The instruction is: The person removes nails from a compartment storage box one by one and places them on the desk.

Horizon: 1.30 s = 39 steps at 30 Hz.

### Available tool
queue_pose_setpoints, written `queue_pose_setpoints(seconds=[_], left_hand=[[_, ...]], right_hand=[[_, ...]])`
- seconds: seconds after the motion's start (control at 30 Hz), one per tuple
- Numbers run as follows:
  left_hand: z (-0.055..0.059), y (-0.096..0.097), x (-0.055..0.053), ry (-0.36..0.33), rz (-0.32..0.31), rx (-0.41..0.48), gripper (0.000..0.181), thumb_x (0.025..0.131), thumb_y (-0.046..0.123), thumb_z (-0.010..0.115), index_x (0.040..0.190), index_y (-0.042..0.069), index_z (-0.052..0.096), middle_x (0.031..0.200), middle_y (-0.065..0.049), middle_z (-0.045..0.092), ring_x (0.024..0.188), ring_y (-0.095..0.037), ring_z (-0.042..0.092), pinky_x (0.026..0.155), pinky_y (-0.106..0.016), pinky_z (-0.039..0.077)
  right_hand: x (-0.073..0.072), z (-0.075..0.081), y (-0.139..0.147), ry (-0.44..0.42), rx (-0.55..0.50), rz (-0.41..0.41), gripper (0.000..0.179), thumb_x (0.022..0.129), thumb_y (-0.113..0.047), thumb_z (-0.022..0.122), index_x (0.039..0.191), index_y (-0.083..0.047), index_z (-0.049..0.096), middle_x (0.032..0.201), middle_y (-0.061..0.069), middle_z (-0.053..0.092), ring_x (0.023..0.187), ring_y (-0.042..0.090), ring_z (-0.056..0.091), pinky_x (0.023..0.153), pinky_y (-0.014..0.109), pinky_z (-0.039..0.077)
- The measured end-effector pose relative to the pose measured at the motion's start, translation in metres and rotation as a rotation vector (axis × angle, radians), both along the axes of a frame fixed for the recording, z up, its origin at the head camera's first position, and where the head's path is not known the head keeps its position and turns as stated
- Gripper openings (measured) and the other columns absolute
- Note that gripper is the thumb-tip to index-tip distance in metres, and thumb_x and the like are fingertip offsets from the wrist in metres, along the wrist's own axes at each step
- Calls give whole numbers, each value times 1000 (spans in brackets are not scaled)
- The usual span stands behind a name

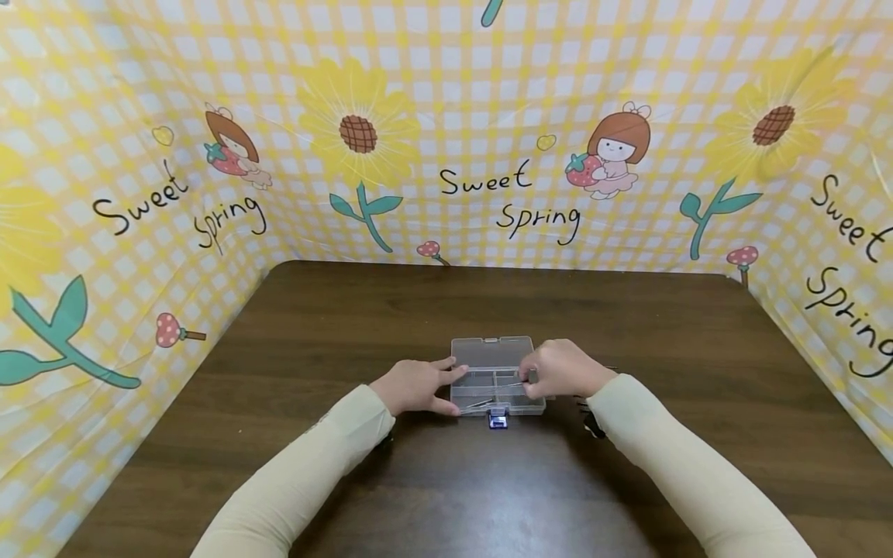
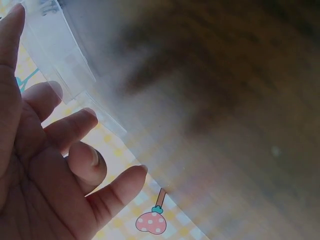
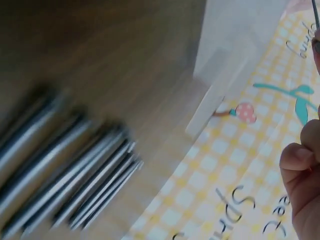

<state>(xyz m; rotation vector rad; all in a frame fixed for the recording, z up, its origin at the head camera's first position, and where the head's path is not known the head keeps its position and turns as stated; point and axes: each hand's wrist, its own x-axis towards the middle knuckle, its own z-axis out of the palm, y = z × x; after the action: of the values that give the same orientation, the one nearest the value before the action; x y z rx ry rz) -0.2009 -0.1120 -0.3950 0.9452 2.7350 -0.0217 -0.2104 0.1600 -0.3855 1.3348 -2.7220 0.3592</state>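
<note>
A clear plastic compartment box (image 1: 469, 391) lies with its lid (image 1: 491, 352) tipped back, away from me. My left hand (image 1: 416, 385) rests at the box's left side, fingers spread along its edge. In the left wrist view, the left hand (image 2: 55, 145) shows loosely bent fingers beside the clear plastic. Over the right compartments, my right hand (image 1: 563, 369) pinches a thin metal rod (image 1: 512, 384) pointing left. Part of a slim dark rod (image 3: 315, 12) shows above the right hand (image 3: 305, 170) in the right wrist view. Another thin metal piece (image 1: 480, 404) lies in the front left compartment.
Several shiny metal rods (image 3: 65, 175) lie side by side, blurred, in the right wrist view. A small blue-and-white piece (image 1: 498, 420) sits at the box's front edge. Yellow checked cloth (image 1: 488, 101) walls the brown wooden table (image 1: 391, 310) at the back and sides.
</note>
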Motion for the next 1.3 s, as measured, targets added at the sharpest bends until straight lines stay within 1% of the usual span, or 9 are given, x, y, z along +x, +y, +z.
queue_pose_setpoints(seconds=[0.1, 0.23, 0.3, 0.4, 0.57, 0.73, 0.93, 1.13, 1.3], left_hand=[[0, 0, 0, -6, 6, 7, 76, 82, 56, 64, 147, 22, 42, 149, -7, 40, 103, -26, 65, 67, -34, 49], [0, -1, 0, -6, 9, 7, 77, 82, 57, 64, 147, 22, 42, 149, -7, 40, 105, -26, 64, 66, -34, 49], [0, -2, -1, -3, 6, 7, 77, 82, 57, 64, 147, 22, 42, 149, -7, 40, 106, -26, 64, 65, -33, 49], [-2, -3, -2, -5, -2, 8, 77, 83, 58, 63, 148, 22, 41, 150, -7, 39, 105, -26, 64, 65, -33, 49], [-2, -5, -2, -17, 4, 15, 77, 83, 57, 64, 147, 21, 41, 149, -7, 39, 108, -26, 63, 69, -34, 50], [-1, -5, -2, -28, -4, 18, 76, 83, 56, 63, 147, 21, 41, 150, -8, 39, 109, -26, 62, 75, -36, 50], [-2, -5, -2, -18, -7, 22, 76, 83, 56, 64, 147, 21, 42, 149, -8, 39, 107, -26, 63, 75, -36, 50], [-4, -4, -1, -2, -14, 24, 76, 83, 56, 64, 147, 22, 42, 149, -7, 40, 101, -25, 65, 73, -35, 50], [-5, -3, -2, 5, -15, 18, 76, 83, 57, 63, 147, 22, 41, 149, -7, 40, 103, -24, 64, 74, -35, 50]], right_hand=[[0, 0, 15, 57, -28, -2, 7, 74, -13, 65, 73, -16, 72, 66, -11, 65, 50, -3, 40, 51, 21, 41], [-3, -1, 36, 113, -47, -20, 8, 72, -11, 65, 72, -17, 70, 65, -12, 63, 51, -4, 39, 49, 22, 40], [-3, -2, 47, 119, -47, -45, 9, 71, -10, 65, 72, -18, 70, 65, -13, 62, 50, -4, 38, 49, 22, 39], [-2, -1, 61, 98, -37, -99, 8, 72, -10, 66, 72, -18, 70, 63, -14, 61, 49, -4, 37, 49, 23, 39], [-1, 1, 75, 39, -14, -171, 6, 75, -13, 64, 75, -16, 70, 62, -15, 57, 51, -1, 38, 51, 25, 40], [1, 2, 85, 3, 11, -217, 6, 76, -12, 65, 75, -16, 69, 62, -16, 56, 51, 0, 38, 52, 26, 40], [3, 4, 99, -33, 43, -270, 5, 77, -12, 66, 78, -13, 70, 63, -14, 58, 52, 2, 38, 52, 27, 39], [6, 5, 114, -41, 50, -316, 4, 78, -13, 66, 80, -11, 69, 64, -10, 61, 51, 3, 40, 51, 29, 41], [8, 5, 125, -63, 78, -352, 4, 80, -14, 66, 80, -12, 70, 66, -9, 62, 53, 3, 44, 52, 31, 43]])
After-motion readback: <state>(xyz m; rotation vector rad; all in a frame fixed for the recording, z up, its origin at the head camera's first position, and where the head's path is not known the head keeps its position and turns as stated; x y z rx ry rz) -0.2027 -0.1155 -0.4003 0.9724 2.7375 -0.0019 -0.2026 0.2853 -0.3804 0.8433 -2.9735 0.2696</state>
